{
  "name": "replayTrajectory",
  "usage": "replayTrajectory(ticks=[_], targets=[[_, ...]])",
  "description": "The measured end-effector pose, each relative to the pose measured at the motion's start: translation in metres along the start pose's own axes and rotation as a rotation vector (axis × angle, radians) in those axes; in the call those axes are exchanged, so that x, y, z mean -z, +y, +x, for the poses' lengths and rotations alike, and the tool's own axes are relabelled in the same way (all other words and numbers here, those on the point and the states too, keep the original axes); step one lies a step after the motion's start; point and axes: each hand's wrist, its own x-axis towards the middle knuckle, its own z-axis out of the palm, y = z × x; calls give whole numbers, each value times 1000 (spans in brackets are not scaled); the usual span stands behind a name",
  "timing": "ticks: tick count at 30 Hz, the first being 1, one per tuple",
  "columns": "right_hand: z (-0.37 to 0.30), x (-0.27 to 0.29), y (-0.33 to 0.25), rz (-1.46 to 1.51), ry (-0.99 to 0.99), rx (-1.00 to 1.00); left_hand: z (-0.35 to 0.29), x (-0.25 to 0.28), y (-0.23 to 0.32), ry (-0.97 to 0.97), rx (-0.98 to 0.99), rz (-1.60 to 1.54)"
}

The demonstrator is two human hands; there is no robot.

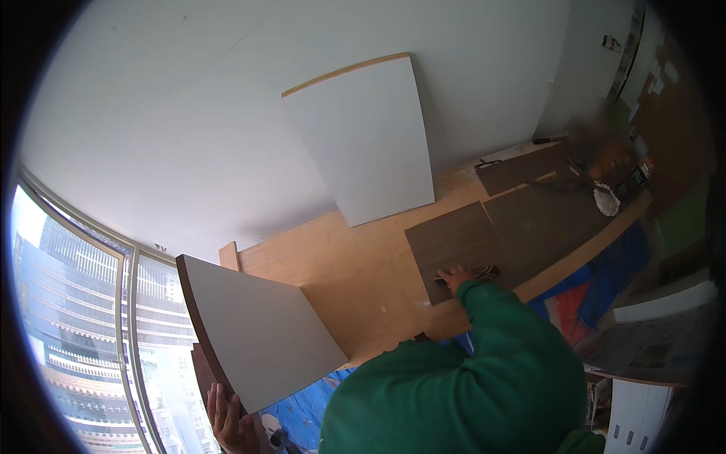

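A white panel [253, 333] with a dark brown edge stands tilted at the left, beside the window. My left hand [231, 421] grips its near lower corner, with the fingers along the dark edge. My right hand [456, 278] reaches onto a dark brown board [450, 234] lying on the wooden worktop. Its fingers are spread and touch the board's surface near its front corner. Close behind this hand lies a small heap of thin brown strips [485, 272], partly hidden by the wrist and green sleeve.
Another white panel [363, 144] leans against the wall. More brown boards [541, 227] cover the worktop's right part, with a white crumpled item [606, 199] and tools at the far end. Blue sheeting [299, 416] shows below the worktop [355, 272]. A window [68, 318] borders the left side.
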Motion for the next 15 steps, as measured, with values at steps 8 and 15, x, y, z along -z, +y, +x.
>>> replayTrajectory(ticks=[8,15], targets=[[-17,6,-5,73,146,-25,47,42,-14,-489,-257,185],[-35,52,-156,454,173,380,62,48,-14,-544,-452,280]])
